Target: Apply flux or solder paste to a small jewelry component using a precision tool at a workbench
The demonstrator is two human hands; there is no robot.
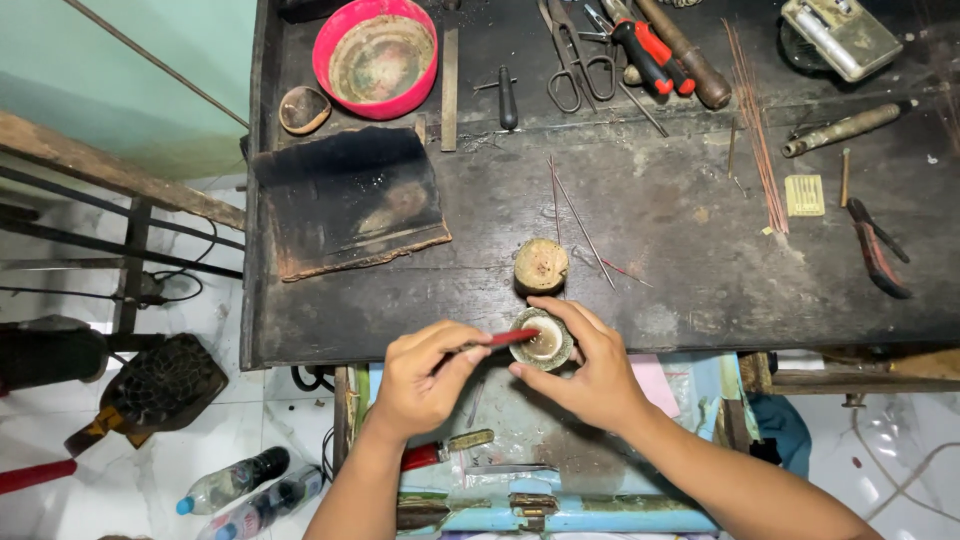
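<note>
Head view: right hand [590,375] cups small round dish [543,340] at bench edge [300,355], fingers wrapped; left hand [425,375] pinches red-handled brush [500,340] (tip inside). Keep dish steady, strokes light.

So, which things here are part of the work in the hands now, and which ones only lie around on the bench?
In use:
- left hand holding a thin red tool
- right hand holding a small round cup

Lying about:
- round wooden block
- red bowl
- scissors
- red-handled pliers
- dark charred board
- thin copper rods
</note>
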